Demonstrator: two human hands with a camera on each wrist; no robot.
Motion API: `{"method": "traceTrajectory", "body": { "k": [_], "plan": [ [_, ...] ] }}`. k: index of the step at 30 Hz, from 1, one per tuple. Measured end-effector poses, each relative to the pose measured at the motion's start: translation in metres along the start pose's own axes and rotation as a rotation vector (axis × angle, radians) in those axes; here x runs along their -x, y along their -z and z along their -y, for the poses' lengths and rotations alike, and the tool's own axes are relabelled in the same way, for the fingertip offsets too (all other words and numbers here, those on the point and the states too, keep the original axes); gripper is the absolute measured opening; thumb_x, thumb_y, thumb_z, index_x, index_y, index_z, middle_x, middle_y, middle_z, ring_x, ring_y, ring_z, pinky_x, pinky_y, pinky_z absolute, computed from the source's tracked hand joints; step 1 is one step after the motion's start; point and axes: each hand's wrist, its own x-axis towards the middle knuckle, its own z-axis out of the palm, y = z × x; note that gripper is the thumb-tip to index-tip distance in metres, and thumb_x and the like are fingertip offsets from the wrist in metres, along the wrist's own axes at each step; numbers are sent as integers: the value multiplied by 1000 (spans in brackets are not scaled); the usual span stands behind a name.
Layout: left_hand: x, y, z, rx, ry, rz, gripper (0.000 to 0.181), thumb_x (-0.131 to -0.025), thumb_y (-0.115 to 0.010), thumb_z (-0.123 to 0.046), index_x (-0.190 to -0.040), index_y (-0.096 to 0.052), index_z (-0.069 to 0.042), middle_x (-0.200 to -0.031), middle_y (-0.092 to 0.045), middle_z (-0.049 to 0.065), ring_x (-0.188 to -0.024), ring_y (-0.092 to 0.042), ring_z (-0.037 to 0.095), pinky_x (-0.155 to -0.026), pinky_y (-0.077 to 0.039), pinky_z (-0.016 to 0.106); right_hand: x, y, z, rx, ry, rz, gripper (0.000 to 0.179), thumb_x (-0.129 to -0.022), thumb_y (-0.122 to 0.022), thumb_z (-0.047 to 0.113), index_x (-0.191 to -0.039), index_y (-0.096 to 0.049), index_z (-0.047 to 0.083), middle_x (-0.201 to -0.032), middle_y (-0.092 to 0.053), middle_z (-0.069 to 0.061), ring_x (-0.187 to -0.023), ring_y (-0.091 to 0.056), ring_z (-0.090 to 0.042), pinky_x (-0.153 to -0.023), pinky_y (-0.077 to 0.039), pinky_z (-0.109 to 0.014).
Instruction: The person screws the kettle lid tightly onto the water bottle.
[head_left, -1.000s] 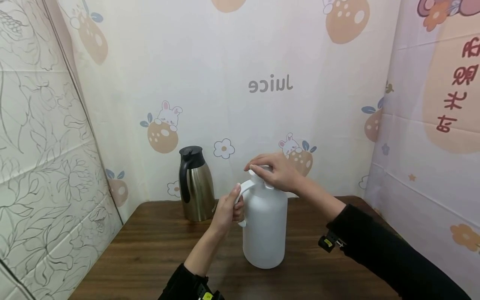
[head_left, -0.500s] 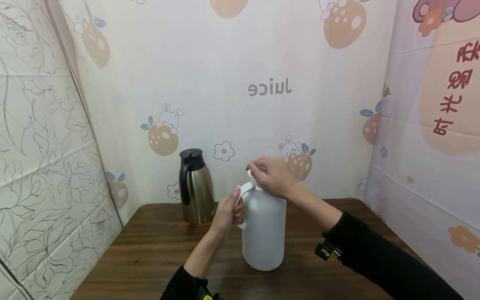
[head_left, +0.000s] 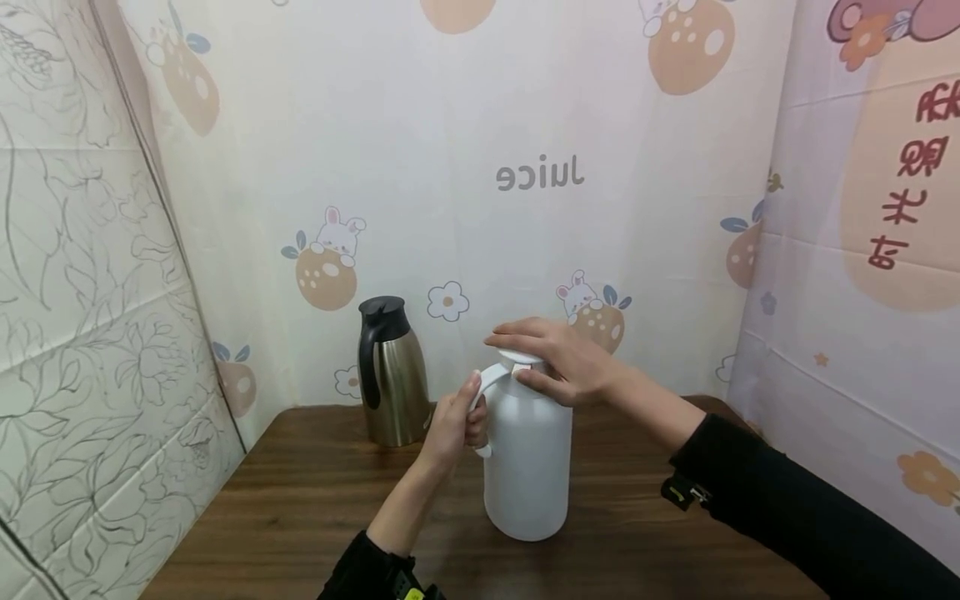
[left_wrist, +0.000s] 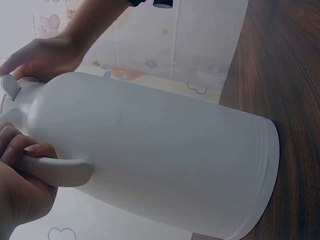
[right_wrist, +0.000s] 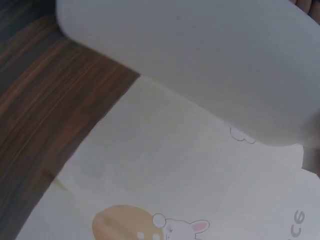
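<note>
A white thermos jug (head_left: 528,467) stands upright on the wooden table. My left hand (head_left: 452,421) grips its white handle (head_left: 491,375), the thumb lying along the top and the fingers curled round it; the left wrist view shows the lower part of that handle (left_wrist: 67,172). Over the jug's white lid (head_left: 517,357) my right hand (head_left: 566,358) lies with long, straight fingers, its thumb lower down beside the neck. In the right wrist view the jug's body (right_wrist: 200,55) fills the top, and the right hand is mostly out of frame.
A gold-brown steel thermal carafe (head_left: 399,379) with a black top and handle stands at the table's back left, left of the jug. Printed cloth (head_left: 420,117) hangs behind the table (head_left: 300,500) and along both sides.
My right hand has turned on the lid: its fingers were bent round it half a second ago and now lie straighter, the thumb lower. My left hand keeps its grip on the handle.
</note>
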Motion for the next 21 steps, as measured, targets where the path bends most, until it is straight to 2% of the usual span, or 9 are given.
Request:
{"method": "traceTrajectory", "body": {
  "k": [10,16,21],
  "plan": [
    [0,-3,-1,-8,-21,-1,61,-113,-39,-51,-70,-36,-9,-57,-32,-2,-49,-30,11,-52,-23,32,3,6,-2,31,45,44,59,-106,-51,45,-151,-55,7,-149,-59,-13,-138,-56,-32,-109,-48,-55],
    [1,-5,-1,9,-14,-19,61,-113,-41,-52,-69,-35,-9,-56,-31,-3,-48,-28,11,-53,-20,35,4,5,2,42,26,34,60,-109,-46,51,-149,-57,7,-146,-61,-11,-138,-56,-29,-110,-48,-51],
    [2,-6,-1,10,-16,-34,61,-113,-41,-50,-69,-34,-8,-56,-29,-3,-48,-27,10,-53,-19,34,4,2,8,75,-21,8,62,-110,-43,55,-148,-58,9,-143,-63,-11,-135,-58,-30,-108,-50,-51]
  ]
}}
